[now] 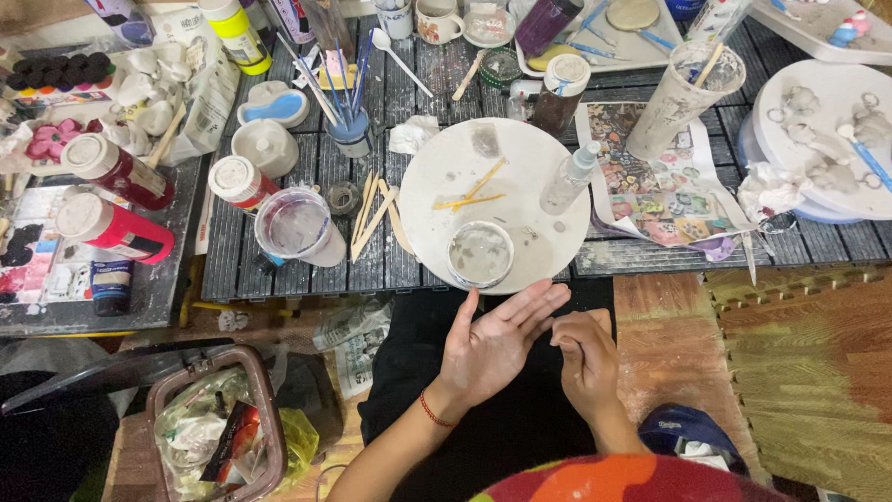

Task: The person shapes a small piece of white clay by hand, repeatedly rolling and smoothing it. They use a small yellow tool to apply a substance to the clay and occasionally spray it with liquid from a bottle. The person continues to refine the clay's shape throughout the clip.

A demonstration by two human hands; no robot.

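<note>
A: Where are the hands?

B: Both hang over the lap, just below the table point(279, 270) edge. The left hand point(492, 346) lies palm up, fingers spread and holding nothing. The right hand point(583, 358) is curled, its fingertips pressed against the edge of the left palm; whether something small sits pinched in them I cannot tell.

A: What is closest?

B: A round white board point(530, 200) on the table, straight ahead of the hands. A small shallow dish point(480, 253) of grey water rests on its near rim (nearly over the edge). Two thin yellow sticks point(472, 192) lie crossed at the middle, and a clear spray bottle point(569, 177) stands on the right side of the board.

A: And to the left?

B: A row of wooden modelling sticks point(373, 216), then a clear cup point(295, 226) of cloudy water, both on the table.
</note>
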